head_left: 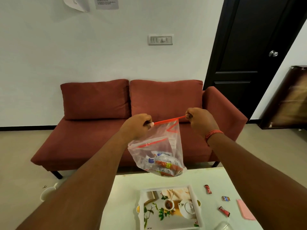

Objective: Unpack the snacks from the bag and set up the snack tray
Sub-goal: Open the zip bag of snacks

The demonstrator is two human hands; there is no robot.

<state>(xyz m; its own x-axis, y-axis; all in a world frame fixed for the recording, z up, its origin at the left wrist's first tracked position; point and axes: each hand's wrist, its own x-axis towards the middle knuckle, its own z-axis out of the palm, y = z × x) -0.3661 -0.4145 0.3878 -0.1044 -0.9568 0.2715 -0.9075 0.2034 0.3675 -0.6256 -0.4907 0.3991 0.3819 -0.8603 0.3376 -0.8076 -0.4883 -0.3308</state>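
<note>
Head camera, looking forward and down: I see both arms stretched out over a white table (126, 196), holding a clear plastic bag (159, 146) up in the air above its far edge. My left hand (137, 126) is closed in a pinch on one end of the bag's red zip strip (167, 121), and my right hand (201, 121) is closed on the other end, so the strip runs taut between them. A red thread band (213, 134) circles the right wrist. Several snack packets (164, 165) sit bunched at the bottom of the bag, white and red wrappers showing through the plastic.

Below the bag, a white-rimmed tray (196, 201) printed with a teapot and cup lies flat on the table, nothing on it. To its right, apart from one another, lie two small red sachets (207, 189) (224, 211), a small dark packet (226, 198) between them, and a pink flat item (245, 209) near the table's right edge. A clear glass rim (223, 225) shows at the bottom edge; I cannot tell what it is.

Behind the table stands a rust-red sofa (132, 113) with two back cushions against a white wall (83, 47). A switch plate (160, 39) is mounted above it, papers (107, 3) are taped higher up, and a dark door (249, 47) with a round knob stands at right. A brown board (289, 97) leans by the door. Beige floor (20, 155) runs around the sofa.
</note>
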